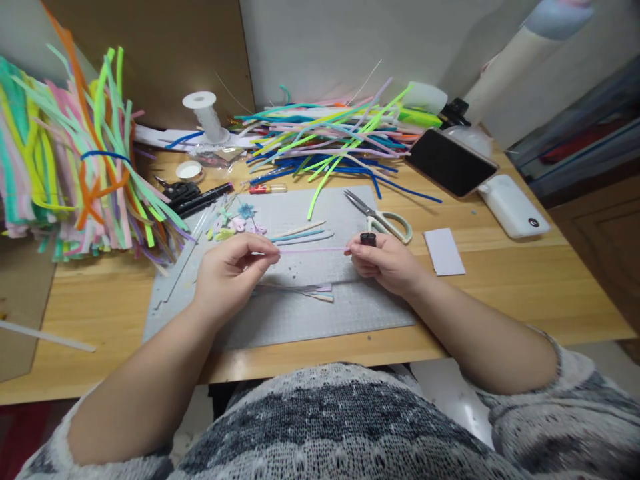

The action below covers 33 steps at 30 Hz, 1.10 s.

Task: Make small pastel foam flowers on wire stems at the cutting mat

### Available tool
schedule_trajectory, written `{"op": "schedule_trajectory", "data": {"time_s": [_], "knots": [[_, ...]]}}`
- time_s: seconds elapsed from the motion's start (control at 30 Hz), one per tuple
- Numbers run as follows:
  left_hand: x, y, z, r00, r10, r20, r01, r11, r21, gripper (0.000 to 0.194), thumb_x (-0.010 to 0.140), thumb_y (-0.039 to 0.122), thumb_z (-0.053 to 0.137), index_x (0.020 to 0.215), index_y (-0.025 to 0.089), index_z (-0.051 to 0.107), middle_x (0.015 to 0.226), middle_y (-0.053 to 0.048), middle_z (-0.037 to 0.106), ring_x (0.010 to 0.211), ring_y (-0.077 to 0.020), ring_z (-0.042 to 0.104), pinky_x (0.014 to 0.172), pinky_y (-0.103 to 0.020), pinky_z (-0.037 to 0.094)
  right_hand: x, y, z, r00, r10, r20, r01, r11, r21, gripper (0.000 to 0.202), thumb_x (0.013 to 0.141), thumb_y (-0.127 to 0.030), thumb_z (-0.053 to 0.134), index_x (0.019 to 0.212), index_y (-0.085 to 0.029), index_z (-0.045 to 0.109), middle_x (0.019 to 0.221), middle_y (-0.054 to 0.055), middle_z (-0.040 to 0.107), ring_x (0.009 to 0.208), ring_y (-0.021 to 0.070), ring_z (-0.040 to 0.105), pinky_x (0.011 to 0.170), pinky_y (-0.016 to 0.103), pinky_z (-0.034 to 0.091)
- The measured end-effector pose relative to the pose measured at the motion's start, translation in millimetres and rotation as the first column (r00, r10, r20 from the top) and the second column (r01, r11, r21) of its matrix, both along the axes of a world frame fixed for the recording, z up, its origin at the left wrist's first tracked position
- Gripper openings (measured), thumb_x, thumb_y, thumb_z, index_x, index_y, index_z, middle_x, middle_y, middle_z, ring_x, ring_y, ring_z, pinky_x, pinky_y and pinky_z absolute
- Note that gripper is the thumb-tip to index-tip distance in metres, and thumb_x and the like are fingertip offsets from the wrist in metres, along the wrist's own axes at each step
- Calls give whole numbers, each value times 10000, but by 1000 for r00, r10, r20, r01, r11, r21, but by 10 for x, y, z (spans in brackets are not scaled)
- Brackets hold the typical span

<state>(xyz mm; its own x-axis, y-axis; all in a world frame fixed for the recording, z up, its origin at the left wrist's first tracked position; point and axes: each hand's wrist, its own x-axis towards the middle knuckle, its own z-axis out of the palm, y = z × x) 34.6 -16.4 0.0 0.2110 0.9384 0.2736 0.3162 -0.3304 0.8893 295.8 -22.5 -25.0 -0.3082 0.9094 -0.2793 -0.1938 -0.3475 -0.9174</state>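
Observation:
A thin pale-pink pipe cleaner (313,250) is stretched level between my two hands, above the grey cutting mat (360,313). My left hand (227,270) pinches one end between thumb and fingers. The other end is in my right hand (385,261), its fingers curled closed. A small black object (368,239) sticks up from the right hand; its kind is unclear. Just beyond the strand lie a few cut strips (300,235) in blue and cream, and more strips (317,292) lie on the near side. Scissors (380,217) with pale handles rest behind my right hand.
Bundled pipe cleaners (100,160) fill the left side; a loose colourful pile (330,137) spreads along the back. Small fuzzy flower shapes (240,220) sit on the mat. Also around are a white spool (207,117), a phone (453,163), a white device (515,207) and a white card (445,252).

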Motion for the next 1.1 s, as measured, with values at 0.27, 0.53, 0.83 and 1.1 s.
{"op": "schedule_trajectory", "data": {"time_s": [0.27,0.53,0.83,1.1], "knots": [[23,-1,-39,924,60,376,103,912,-397,174,699,218,776,854,196,701,716,5,697,657,-109,672,686,-228,563,-37,-18,-8,1000,1,6,-1,1000,28,285,708,-390,738,722,-169,559,494,-92,351,432,44,265,426,227,155],[169,-16,-59,824,172,539,213,788,-577,266,580,307,865,739,158,713,630,-17,705,592,-108,666,589,-200,580,-79,-64,-21,995,85,-59,-85,996,10,240,733,-345,726,719,-164,569,505,-88,361,437,43,258,425,223,151],[159,-19,-93,831,177,527,187,805,-563,254,597,296,855,750,153,712,630,-21,710,596,-114,671,596,-213,589,-66,-72,7,979,138,-152,-146,988,-44,225,723,-314,722,720,-174,546,498,-97,354,434,41,253,428,214,156],[174,-48,-131,851,177,494,129,842,-524,199,648,280,811,758,152,706,633,-15,702,598,-128,676,613,-251,591,-102,-76,-70,997,44,63,-48,997,64,202,756,-318,669,704,-192,520,502,-93,350,448,61,272,444,232,197]]}}
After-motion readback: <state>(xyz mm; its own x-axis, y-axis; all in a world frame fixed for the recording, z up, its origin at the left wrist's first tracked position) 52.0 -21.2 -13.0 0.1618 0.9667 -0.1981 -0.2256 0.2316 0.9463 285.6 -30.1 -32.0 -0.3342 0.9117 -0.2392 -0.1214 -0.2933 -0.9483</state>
